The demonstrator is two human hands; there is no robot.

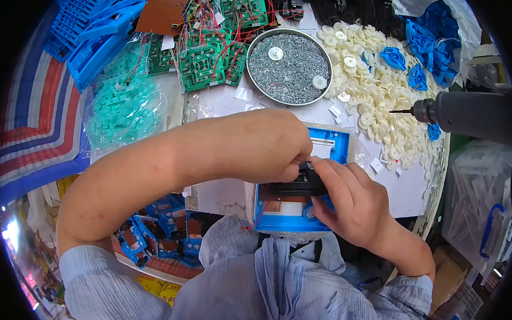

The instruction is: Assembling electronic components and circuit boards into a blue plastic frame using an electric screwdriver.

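Note:
My right hand (353, 197) grips a black plastic part (300, 185), its thumb below and its fingers along the top right corner. Bent across from the left, my left hand (276, 146) is closed at the far edge of that part. Its fingertips meet the right fingertips there, and whatever they pinch is hidden. Beneath both hands lies a blue plastic housing (287, 223), open side up, with a brown board (272, 206) partly visible inside it.
Beyond the hands stands a round metal tray (249, 69) of small screws. Cream plastic gears (360, 79) spread to its right, below a hanging electric screwdriver (460, 112). Wired green circuit boards (202, 62), bagged turquoise parts (119, 113) and blue casings (96, 47) lie left. Blue assemblies (163, 230) sit lower left.

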